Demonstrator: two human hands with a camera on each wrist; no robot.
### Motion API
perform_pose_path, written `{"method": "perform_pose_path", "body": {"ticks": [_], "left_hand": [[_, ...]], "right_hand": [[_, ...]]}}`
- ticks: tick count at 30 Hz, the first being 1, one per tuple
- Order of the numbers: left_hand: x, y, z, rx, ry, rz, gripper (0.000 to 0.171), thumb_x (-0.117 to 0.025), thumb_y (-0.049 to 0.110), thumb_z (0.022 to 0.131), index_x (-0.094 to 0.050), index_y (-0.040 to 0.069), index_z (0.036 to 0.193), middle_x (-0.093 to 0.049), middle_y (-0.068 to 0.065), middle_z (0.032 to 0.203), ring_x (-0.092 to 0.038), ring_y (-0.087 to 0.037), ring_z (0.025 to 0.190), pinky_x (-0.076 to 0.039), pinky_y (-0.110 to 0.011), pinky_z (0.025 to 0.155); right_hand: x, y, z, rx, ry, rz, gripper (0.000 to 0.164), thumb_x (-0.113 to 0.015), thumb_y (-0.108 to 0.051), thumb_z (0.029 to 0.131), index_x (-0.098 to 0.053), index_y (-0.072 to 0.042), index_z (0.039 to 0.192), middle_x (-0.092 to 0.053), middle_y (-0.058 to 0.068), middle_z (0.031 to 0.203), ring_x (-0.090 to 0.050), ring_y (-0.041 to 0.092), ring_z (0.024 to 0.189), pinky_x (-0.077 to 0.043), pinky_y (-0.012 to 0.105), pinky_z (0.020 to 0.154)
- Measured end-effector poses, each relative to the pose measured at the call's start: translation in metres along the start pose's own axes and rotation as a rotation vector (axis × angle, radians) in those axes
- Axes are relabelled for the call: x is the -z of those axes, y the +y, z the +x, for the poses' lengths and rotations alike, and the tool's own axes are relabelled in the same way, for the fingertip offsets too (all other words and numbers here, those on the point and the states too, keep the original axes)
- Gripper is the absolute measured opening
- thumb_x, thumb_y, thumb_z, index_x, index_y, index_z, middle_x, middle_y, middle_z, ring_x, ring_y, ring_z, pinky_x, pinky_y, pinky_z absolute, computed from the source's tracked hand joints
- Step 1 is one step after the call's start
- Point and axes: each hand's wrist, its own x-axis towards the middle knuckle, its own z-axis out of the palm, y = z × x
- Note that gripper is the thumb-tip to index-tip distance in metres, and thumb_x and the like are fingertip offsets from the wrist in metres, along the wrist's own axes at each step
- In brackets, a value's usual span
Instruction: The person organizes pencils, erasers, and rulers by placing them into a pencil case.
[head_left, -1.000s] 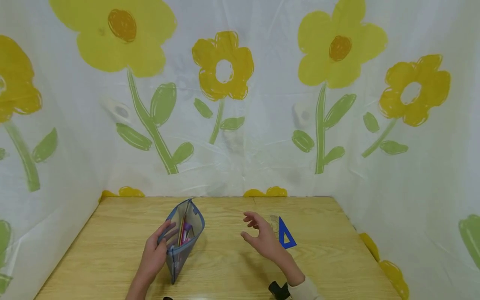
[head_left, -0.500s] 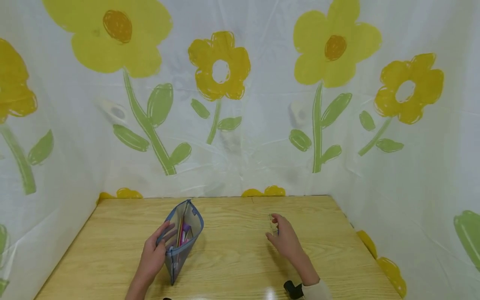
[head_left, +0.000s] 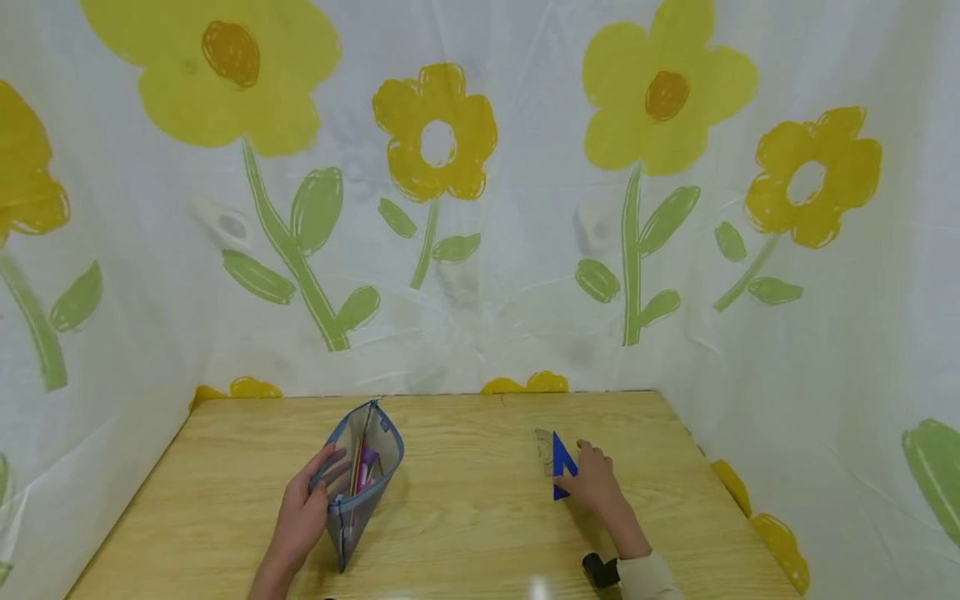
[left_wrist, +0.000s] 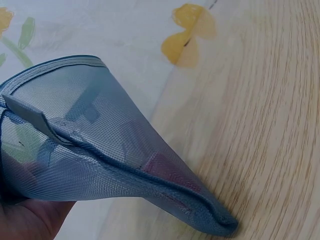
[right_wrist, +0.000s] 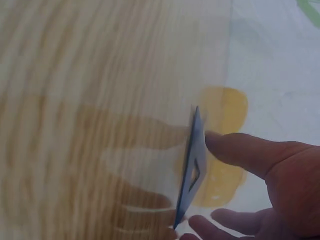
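My left hand (head_left: 298, 510) grips the near-left side of an unzipped blue mesh pencil pouch (head_left: 364, 500), tilted with its mouth spread. Pencils (head_left: 356, 465) and a purple-capped item (head_left: 369, 455) stand inside it. In the left wrist view the pouch (left_wrist: 125, 150) narrows to a corner close over the table, its contents dim through the mesh. On the right, my right hand (head_left: 600, 483) pinches a blue set square (head_left: 560, 458), thumb over its near part and fingers at its right edge. The right wrist view shows the set square (right_wrist: 192, 165) nearly edge-on between thumb (right_wrist: 240, 150) and fingers.
A clear protractor (head_left: 543, 450) lies just left of the set square on the wooden table (head_left: 465, 517). White flower-printed sheets (head_left: 525, 333) stand round the table's back and sides. A black wrist device (head_left: 600, 572) sits by the right sleeve (head_left: 649, 577).
My right hand has moved right across the protractor and set square, then down onto the set square, which is turned slightly. The left hand and pouch stay nearly in place.
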Motion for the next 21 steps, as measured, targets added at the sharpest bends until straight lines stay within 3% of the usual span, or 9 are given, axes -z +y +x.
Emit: {"method": "perform_pose_path", "body": {"ticks": [4,11,21], "left_hand": [[0.000,0.000,0.000,-0.002,0.000,0.002,0.059,-0.018,-0.012,0.098,-0.019,-0.009,0.157,-0.034,-0.030,0.157,-0.040,-0.047,0.142,-0.049,-0.039,0.109],[0.000,0.001,-0.001,-0.012,-0.011,0.003,0.058,-0.019,-0.013,0.099,-0.018,-0.011,0.157,-0.033,-0.034,0.156,-0.039,-0.051,0.142,-0.048,-0.043,0.109],[0.001,0.002,-0.001,0.016,-0.010,0.008,0.058,-0.018,-0.009,0.100,-0.017,-0.009,0.158,-0.033,-0.030,0.158,-0.038,-0.046,0.144,-0.046,-0.044,0.111]], "right_hand": [[-0.001,0.003,0.005,0.007,0.005,-0.025,0.077,-0.083,-0.018,0.082,-0.044,0.018,0.137,-0.050,0.041,0.130,-0.045,0.061,0.121,-0.047,0.068,0.098],[0.000,0.000,0.015,0.012,-0.052,-0.008,0.063,-0.082,-0.010,0.082,-0.052,0.020,0.129,-0.065,0.031,0.110,-0.066,0.039,0.093,-0.061,0.049,0.078],[0.003,-0.005,0.021,-0.034,-0.124,0.053,0.055,-0.083,-0.008,0.080,-0.056,0.019,0.119,-0.064,0.028,0.110,-0.066,0.038,0.097,-0.060,0.050,0.085]]}}
